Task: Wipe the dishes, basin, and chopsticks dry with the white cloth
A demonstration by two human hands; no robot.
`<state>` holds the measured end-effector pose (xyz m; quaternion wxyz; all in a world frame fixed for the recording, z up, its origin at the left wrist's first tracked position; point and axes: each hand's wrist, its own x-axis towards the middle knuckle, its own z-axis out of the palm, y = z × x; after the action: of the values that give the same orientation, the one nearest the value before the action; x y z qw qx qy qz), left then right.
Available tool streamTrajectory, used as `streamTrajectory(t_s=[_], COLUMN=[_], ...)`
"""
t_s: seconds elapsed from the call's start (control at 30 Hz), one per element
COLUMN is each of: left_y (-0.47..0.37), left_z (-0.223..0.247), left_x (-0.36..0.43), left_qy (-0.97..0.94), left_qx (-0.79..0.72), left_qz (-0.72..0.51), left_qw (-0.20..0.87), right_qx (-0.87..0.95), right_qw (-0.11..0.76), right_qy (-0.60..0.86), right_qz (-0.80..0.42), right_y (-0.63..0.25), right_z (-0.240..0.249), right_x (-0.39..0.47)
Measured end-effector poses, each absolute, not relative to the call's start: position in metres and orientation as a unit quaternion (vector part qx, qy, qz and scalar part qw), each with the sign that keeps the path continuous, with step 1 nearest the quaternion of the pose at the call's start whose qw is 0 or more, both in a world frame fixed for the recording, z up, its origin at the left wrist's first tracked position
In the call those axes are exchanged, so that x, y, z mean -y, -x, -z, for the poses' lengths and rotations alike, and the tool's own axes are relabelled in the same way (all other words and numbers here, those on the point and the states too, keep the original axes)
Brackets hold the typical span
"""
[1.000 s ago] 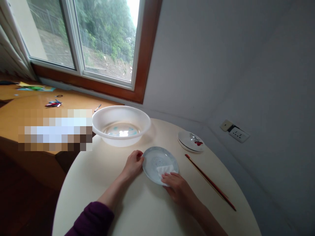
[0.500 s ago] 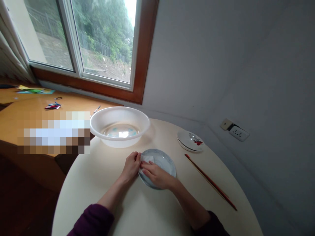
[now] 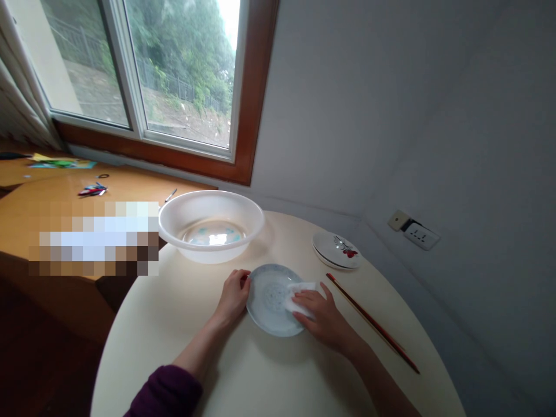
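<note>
A pale blue-grey plate [image 3: 271, 315] with a speckled centre rests on the cream round table [image 3: 217, 376]. My left hand [image 3: 234, 294] grips its left rim, fingers curled at the edge. Over the plate's right side, my right hand [image 3: 319, 313] presses a white tissue [image 3: 296, 289] against the surface, and its fingers partly cover the tissue. Beyond the plate stands a large translucent white basin [image 3: 212, 231], with light reflected in its bottom.
White plates [image 3: 330, 249] with a red design are stacked at the far right. Reddish-brown chopsticks [image 3: 371, 321] lie to the right of my right hand. A wooden desk [image 3: 52, 202] with pens [image 3: 92, 190] adjoins on the left. The wall holds a socket [image 3: 421, 236].
My right hand has slid the tissue from the plate's left side to its right side. My left hand stays at the left rim.
</note>
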<state>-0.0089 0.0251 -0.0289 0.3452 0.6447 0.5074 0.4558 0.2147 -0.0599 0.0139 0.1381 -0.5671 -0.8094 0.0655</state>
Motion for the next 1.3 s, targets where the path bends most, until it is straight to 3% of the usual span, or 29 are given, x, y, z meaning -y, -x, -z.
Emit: streamTrajectory(t_s=[0.2,0.33,0.4,0.57,0.9,1.1,1.3], left_y=[0.012,0.000,-0.013,-0.040,-0.034,-0.030,-0.025], left_z=[0.025,0.015,0.013,0.027,0.025,0.014,0.010], left_x=[-0.023,0.002,0.023,0.059,0.049,0.046,0.048], left_qy=[-0.646,-0.733,-0.805,-0.891,-0.927,-0.915,-0.872], left_qx=[-0.532,-0.514,-0.445,-0.367,-0.345,-0.315,-0.286], left_qz=[-0.464,-0.437,-0.388,-0.262,-0.145,-0.240,-0.376], left_qw=[0.292,0.090,0.051,0.061,0.026,0.073,0.130], right_qx=[0.827,0.830,0.824,0.793,0.688,0.546,0.686], right_qw=[0.224,0.313,0.340,0.399,0.490,0.560,0.525], right_qy=[0.505,0.451,0.438,0.440,0.493,0.612,0.501], right_qz=[-0.109,-0.097,-0.115,-0.134,-0.208,-0.120,-0.044], right_y=[-0.238,-0.239,-0.236,-0.228,-0.234,-0.228,-0.180], right_z=[0.007,0.028,0.031,0.028,0.023,0.014,0.012], right_x=[0.082,0.077,0.075,0.074,0.078,0.075,0.079])
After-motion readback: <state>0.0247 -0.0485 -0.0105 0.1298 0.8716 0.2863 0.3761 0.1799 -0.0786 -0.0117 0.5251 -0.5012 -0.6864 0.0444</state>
